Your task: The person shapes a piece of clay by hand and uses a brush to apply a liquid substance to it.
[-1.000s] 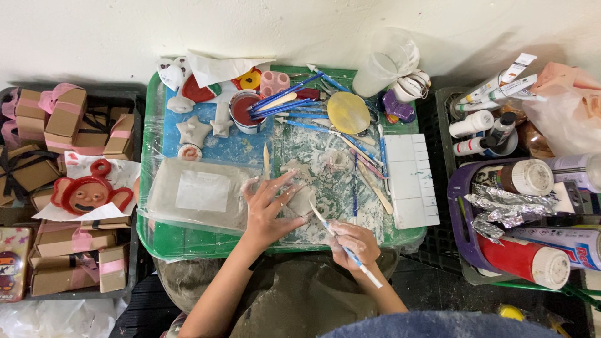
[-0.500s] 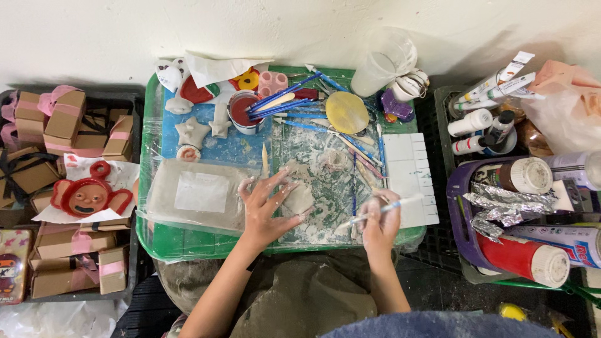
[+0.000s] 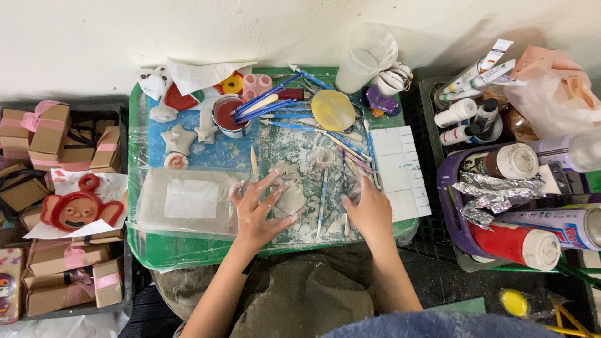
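1. A green tray (image 3: 143, 247) wrapped in plastic film sits on the person's lap against a pale wall, smeared with white clay residue.
2. The left hand (image 3: 258, 209) lies spread, fingers splayed wide, fingertips pressing a flat clay piece (image 3: 289, 195) at the tray's centre; it grips nothing.
3. The right hand (image 3: 368, 206), at 3 o'clock of the clay and near it, rests palm down with fingers loosely curled over thin tools; whether it holds one, I cannot tell.
4. A blue-handled tool (image 3: 322, 203) lies between the hands.
5. A grey slab (image 3: 184, 200) lies at 9 o'clock of the left hand.
6. A white palette (image 3: 400, 172) lies at 1 o'clock of the right hand.
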